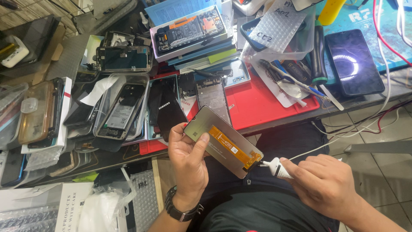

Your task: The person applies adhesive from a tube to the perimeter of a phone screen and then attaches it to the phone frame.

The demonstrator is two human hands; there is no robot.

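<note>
**Bench jammed, open room only over the lap**

Phone parts crowd the red mat edge to edge, and a stack of boxes walls off the back. The tiled floor on the right lies open, crossed only by trailing cables.

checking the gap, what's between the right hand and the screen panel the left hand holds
In the head view, a small white tube with a black nozzle bridges it: the right hand grips the tube, and its tip meets the lower corner of the screen panel, held by the left hand.
</note>
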